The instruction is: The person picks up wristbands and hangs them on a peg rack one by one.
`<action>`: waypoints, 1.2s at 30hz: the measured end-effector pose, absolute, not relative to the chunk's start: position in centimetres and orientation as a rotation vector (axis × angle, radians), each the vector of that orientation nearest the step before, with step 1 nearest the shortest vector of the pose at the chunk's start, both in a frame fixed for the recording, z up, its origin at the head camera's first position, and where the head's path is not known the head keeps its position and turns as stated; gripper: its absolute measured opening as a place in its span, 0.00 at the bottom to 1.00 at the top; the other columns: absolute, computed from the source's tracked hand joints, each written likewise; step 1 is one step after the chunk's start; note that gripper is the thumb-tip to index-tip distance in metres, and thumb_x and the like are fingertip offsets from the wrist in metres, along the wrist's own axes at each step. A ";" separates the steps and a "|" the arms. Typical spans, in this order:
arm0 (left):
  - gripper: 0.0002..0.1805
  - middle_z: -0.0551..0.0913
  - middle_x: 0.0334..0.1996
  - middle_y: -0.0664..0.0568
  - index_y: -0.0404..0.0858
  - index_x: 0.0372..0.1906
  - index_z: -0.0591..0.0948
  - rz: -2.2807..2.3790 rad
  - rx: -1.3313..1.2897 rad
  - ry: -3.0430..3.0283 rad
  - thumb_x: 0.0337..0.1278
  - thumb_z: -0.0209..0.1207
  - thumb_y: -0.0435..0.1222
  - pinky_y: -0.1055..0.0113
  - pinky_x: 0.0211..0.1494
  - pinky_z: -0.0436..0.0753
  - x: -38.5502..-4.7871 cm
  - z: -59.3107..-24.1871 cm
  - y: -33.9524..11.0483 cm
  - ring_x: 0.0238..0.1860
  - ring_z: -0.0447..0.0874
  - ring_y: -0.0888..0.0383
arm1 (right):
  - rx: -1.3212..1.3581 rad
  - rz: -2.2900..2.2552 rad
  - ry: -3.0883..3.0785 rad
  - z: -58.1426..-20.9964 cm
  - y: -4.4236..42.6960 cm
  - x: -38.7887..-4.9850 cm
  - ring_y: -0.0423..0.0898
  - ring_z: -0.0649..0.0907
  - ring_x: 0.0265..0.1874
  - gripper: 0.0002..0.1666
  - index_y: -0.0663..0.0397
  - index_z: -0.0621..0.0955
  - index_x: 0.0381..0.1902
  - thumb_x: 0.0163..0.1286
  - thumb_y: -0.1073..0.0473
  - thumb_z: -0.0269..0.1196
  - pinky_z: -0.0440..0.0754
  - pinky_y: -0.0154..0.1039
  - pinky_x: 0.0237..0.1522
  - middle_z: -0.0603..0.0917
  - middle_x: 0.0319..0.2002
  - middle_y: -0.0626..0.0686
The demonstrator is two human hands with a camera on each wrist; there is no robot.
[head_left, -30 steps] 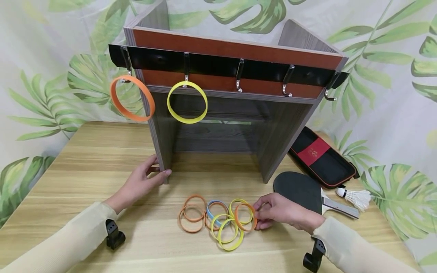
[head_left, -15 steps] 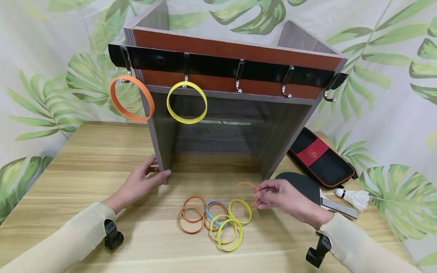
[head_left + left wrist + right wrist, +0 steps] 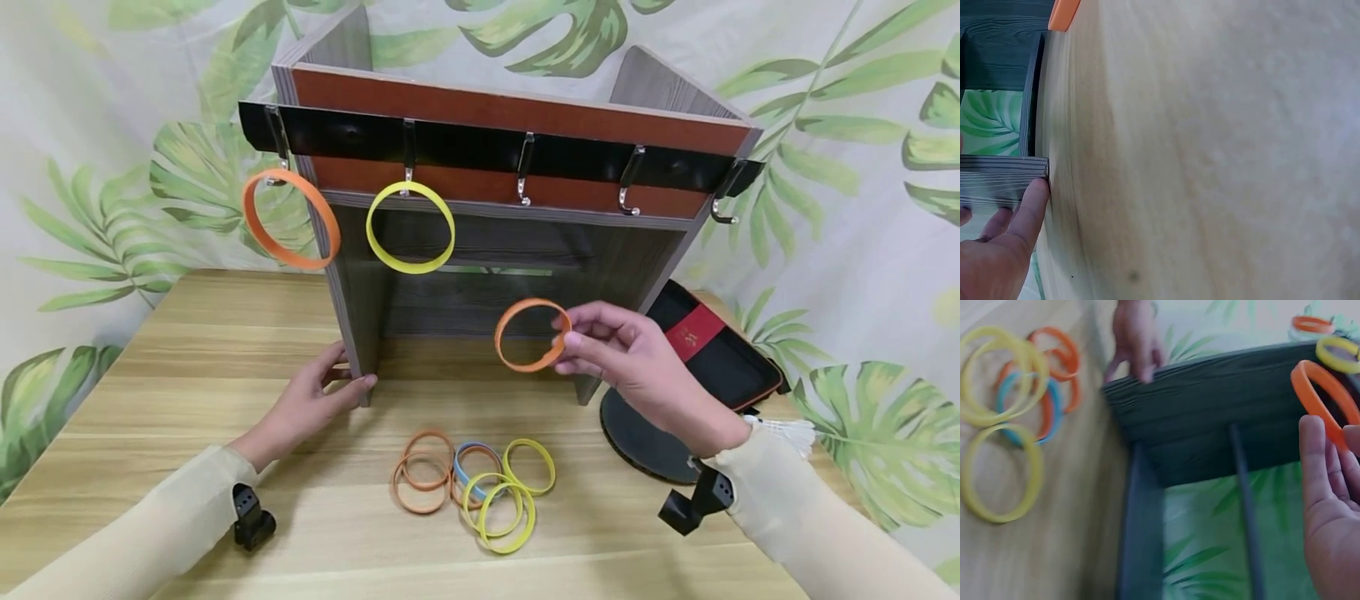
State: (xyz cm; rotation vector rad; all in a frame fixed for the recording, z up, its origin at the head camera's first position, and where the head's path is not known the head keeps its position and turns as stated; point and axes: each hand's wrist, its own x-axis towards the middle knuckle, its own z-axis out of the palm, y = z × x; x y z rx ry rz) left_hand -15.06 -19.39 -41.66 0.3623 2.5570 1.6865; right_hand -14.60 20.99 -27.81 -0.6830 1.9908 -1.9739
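Note:
My right hand (image 3: 637,358) pinches an orange silicone wristband (image 3: 534,369) between thumb and fingers, raised in front of the grey wooden shelf (image 3: 347,317). In the right wrist view, the same orange wristband (image 3: 1310,394) stands over the fingertips. My left hand (image 3: 303,404) grips the lower edge of the shelf's left side panel, thumb on the front edge. An orange wristband (image 3: 327,229) hangs on the leftmost hook and a yellow wristband (image 3: 450,237) on the second hook. On the table lie loose yellow wristbands (image 3: 531,525), orange wristbands (image 3: 395,496) and a blue wristband (image 3: 459,458), partly overlapping.
A black rail (image 3: 465,142) with several metal hooks runs across the shelf's red-brown front board (image 3: 525,96). To the right lie a black table tennis bat (image 3: 637,442), a black and red case (image 3: 731,358) and a shuttlecock (image 3: 791,433), partly hidden by the right arm.
My right hand has lifted the orange wristband off the pile and carried it up towards the shelf. The left hand has stayed on the side panel.

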 end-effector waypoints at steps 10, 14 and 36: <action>0.32 0.74 0.71 0.36 0.40 0.78 0.66 1.685 0.361 2.562 0.76 0.61 0.40 0.72 0.48 0.87 -15.0 -41.7 -19.4 0.66 0.77 0.35 | -0.877 -2.193 1.867 -23.8 18.5 -14.3 0.42 0.89 0.45 0.14 0.52 0.85 0.52 0.76 0.71 0.62 0.90 0.39 0.52 0.88 0.48 0.49; 0.33 0.73 0.71 0.36 0.40 0.79 0.65 1.682 0.371 2.569 0.76 0.61 0.40 0.73 0.49 0.86 -15.1 -41.7 -19.3 0.66 0.78 0.35 | -0.858 -2.261 1.856 -22.7 17.9 -14.3 0.43 0.89 0.47 0.12 0.53 0.84 0.51 0.75 0.71 0.63 0.89 0.40 0.55 0.87 0.48 0.49; 0.34 0.74 0.71 0.36 0.42 0.80 0.65 1.679 0.362 2.568 0.76 0.61 0.41 0.73 0.49 0.86 -15.2 -41.8 -19.4 0.66 0.78 0.35 | -0.551 -2.295 1.926 -21.5 15.9 -15.0 0.45 0.92 0.45 0.11 0.59 0.80 0.53 0.77 0.73 0.58 0.88 0.38 0.55 0.89 0.44 0.50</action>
